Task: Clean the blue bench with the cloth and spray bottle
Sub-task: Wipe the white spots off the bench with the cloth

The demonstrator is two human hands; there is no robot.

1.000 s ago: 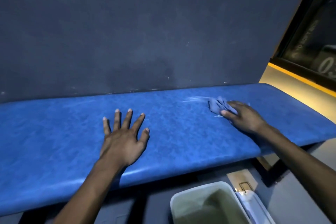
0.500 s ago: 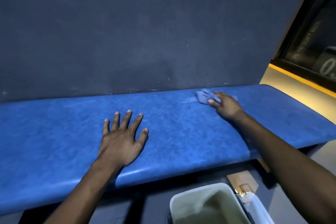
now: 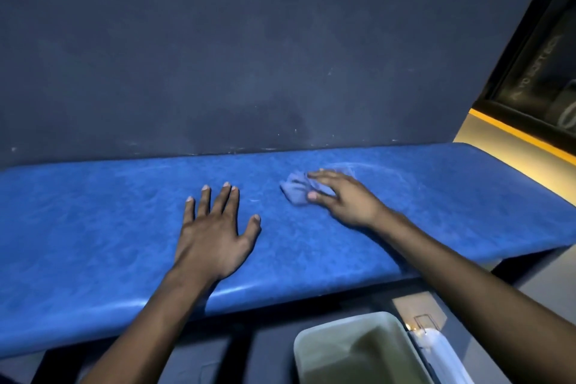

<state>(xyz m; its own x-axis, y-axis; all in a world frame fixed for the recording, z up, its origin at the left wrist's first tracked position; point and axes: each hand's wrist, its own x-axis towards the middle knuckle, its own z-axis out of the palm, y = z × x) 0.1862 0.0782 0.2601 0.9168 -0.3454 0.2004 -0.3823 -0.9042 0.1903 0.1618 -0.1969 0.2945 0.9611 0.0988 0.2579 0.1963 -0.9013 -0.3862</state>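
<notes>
Right hand [image 3: 346, 201] presses a crumpled blue cloth [image 3: 296, 189] onto the glossy bench [image 3: 93, 227]; left hand [image 3: 215, 234] lies flat, fingers spread.

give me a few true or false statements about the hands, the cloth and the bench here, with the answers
1. The right hand presses a crumpled cloth onto the blue bench. True.
2. The left hand holds a spray bottle. False: it lies flat and empty on the bench, fingers spread.
3. The cloth is bright yellow. False: it is bluish.
4. A pale bin sits below the bench's front edge. True.
5. The two hands touch. False: bare bench shows between them.
</notes>
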